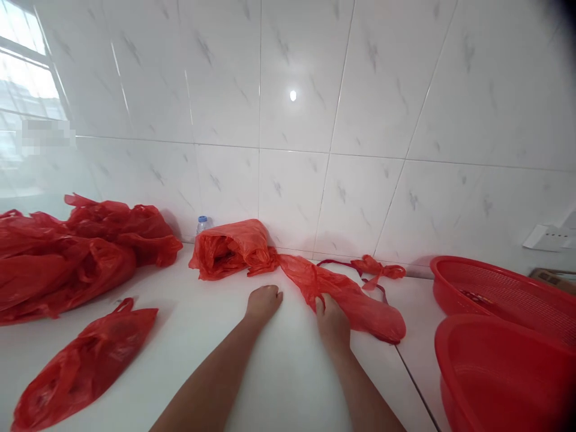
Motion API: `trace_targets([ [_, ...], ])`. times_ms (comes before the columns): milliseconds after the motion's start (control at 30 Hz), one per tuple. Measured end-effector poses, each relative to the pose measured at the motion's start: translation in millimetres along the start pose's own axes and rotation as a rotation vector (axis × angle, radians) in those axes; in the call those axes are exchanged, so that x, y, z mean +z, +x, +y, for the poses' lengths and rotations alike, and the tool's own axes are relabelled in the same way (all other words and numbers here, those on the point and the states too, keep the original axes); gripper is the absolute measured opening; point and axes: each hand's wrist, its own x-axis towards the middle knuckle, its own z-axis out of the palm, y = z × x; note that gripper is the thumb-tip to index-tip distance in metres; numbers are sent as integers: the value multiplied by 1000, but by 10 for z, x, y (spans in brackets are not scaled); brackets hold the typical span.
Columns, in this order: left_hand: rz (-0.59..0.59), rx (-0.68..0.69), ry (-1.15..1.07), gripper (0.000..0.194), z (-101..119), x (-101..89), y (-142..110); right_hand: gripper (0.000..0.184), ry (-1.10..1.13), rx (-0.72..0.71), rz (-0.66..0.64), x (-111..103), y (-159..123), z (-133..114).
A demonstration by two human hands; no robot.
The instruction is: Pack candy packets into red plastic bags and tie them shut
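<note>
**Red plastic bag [373, 312] in the grasp of a right hand [332, 324] on a white tabletop [288, 390]**

The bag lies stretched out at centre right, its narrow, crumpled end pointing up and left toward the wall, its rounded, filled-looking end toward the lower right. The person's right hand pinches its near edge between thumb and fingers, around the middle of its length. The left hand [263, 305] rests on the tabletop just beside it, fingers curled into a loose fist.

Beyond the left hand sits a rolled red bundle [236, 243], touching the bag's narrow end. A clear bottle with a blue cap [203, 224] stands partly hidden behind the bundle. Farther left is a large heap of red bags [90, 252], with a tied red bag [87, 363] lying nearer the viewer. Behind the stretched bag are a knotted red scrap [378, 268] and a dark red cord [337, 262]. At far right, a red mesh basket [454, 261] stands behind a red basin [445, 342]. White marbled tiles [292, 180] cover the wall.
</note>
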Motion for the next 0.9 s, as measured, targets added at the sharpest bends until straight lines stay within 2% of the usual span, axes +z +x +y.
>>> trace_targets([
  [200, -13, 6, -92, 23, 113, -47, -595, 40, 149, -90, 169, -27, -176, 44],
  [267, 16, -12, -147, 27, 96, -46, -728, 38, 180, -136, 218, -80, -310, 45],
  [333, 128, -6, -237, 43, 48, -33, -804, 34, 217, -195, 255, -183, -496, 29],
  [400, 326, 45, -306, 61, -14, -22, -834, 26, 250, -291, 255, -324, -730, -4],
  [467, 511, 108, -308, 74, -72, -29, -844, 19, 274, -401, 197, -467, -994, -40],
  [500, 563, 127, -293, 78, -96, -41, -848, 16, 288, -451, 152, -526, -1126, -54],
  [567, 595, 132, -273, 81, -139, -84, -866, 15, 320, -531, 81, -600, -1363, -61],
  [700, 632, 104, -334, 63, -244, -199, -937, 22, 321, -569, 100, -596, -1610, -5],
  [800, 668, 89, -503, 38, -378, -274, -992, 24, 342, -463, 86, -558, -1583, 37],
  [833, 641, 75, -606, 31, -432, -294, -1008, 25, 376, -410, 79, -553, -1550, 49],
  [900, 499, -18, -952, 20, -546, -328, -1038, 24, 463, -311, 89, -560, -1470, 85],
])
